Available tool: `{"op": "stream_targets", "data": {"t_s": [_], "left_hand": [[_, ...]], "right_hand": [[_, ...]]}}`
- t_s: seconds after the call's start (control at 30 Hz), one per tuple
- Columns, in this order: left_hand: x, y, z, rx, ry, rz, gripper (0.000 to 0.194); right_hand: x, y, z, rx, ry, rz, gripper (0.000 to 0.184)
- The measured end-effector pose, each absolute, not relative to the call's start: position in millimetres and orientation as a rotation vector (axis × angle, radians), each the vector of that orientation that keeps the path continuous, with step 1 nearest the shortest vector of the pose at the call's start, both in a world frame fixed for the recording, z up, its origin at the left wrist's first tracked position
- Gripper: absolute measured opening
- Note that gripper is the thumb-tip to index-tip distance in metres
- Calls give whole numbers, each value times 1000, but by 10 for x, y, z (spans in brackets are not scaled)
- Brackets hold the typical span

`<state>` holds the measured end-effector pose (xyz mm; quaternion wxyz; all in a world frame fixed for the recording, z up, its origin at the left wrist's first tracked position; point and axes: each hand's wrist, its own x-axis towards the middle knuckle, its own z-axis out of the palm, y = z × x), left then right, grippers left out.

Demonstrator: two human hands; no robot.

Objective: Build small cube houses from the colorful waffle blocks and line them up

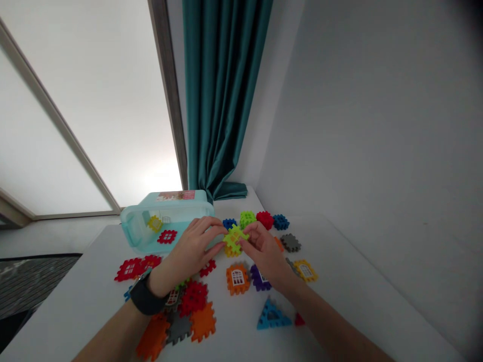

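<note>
In the head view, the left grip [192, 246], with a black watch strap [145, 296] at its wrist, and the right grip [262, 251] are pinching a lime-green plastic waffle block [234, 237] between them, its lower part overlapping an orange plastic block [232, 251]. Red, blue and green waffle blocks [247, 218] are sitting just ahead, a translucent teal plastic box [130, 223] is lying beyond the left grip, and the white surface [347, 286] is running right up to a grey wall [358, 151], while its left edge is dropping away above a dark rug [33, 281].

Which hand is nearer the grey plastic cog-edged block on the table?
Right hand: just left of the grey block. Left hand: farther left, past the right hand.
</note>
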<state>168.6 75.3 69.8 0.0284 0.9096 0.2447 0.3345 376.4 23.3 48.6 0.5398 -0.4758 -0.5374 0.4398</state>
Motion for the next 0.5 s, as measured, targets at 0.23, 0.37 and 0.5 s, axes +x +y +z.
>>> {"op": "stream_targets", "data": {"t_s": [0.23,0.37,0.5], "left_hand": [[1690,775,698,2847,876,1186,12],[1689,749,719,2853,870,1112,16],[1724,709,728,2886,906,1052,43]], "right_hand": [[3724,178,537,-1081,-1270,1202,44],[3732,185,507,-1112,-1255,1150,43],[3709,176,510,-1129,-1240,1104,43]]}}
